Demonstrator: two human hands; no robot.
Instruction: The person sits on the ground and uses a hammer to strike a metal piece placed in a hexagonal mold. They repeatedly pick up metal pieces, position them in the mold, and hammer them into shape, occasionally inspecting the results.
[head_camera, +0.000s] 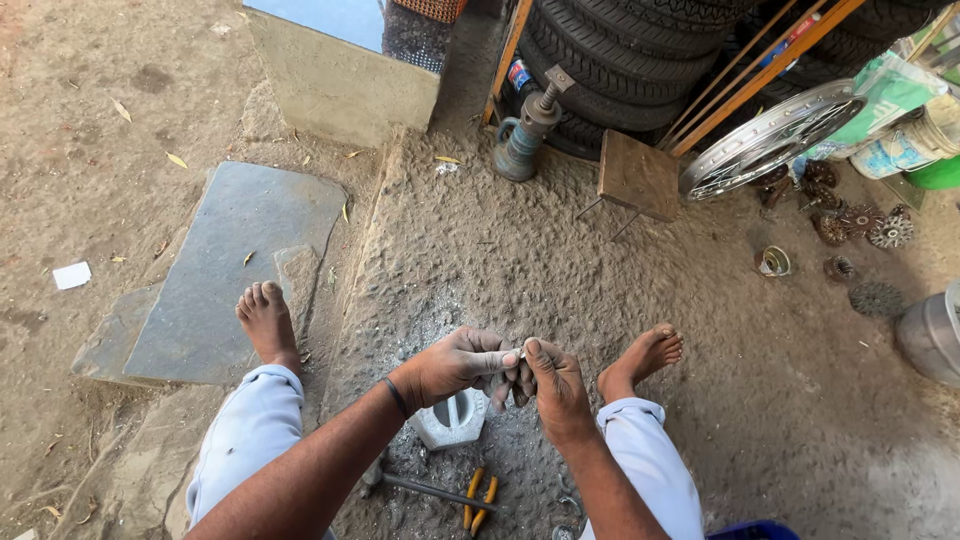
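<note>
Seated person, both hands pinched together on one small pale part at knee height

Left hand (455, 365) and right hand (555, 385) meet fingertip to fingertip, both closed on a small pale part (520, 352) too small to identify. Below the hands: white block-shaped metal piece (452, 418) on gritty ground, yellow-handled pliers (478, 502) and a dark rod (430, 490) just beside it. Well apart, further back: bottle jack (525, 135), wooden stool (638, 178), spoked wheel rim (775, 138), stacked tyres (620, 50)

A small pale object (520, 354) (too small to identify) is pinched between grimy fingertips, near centre.
</note>
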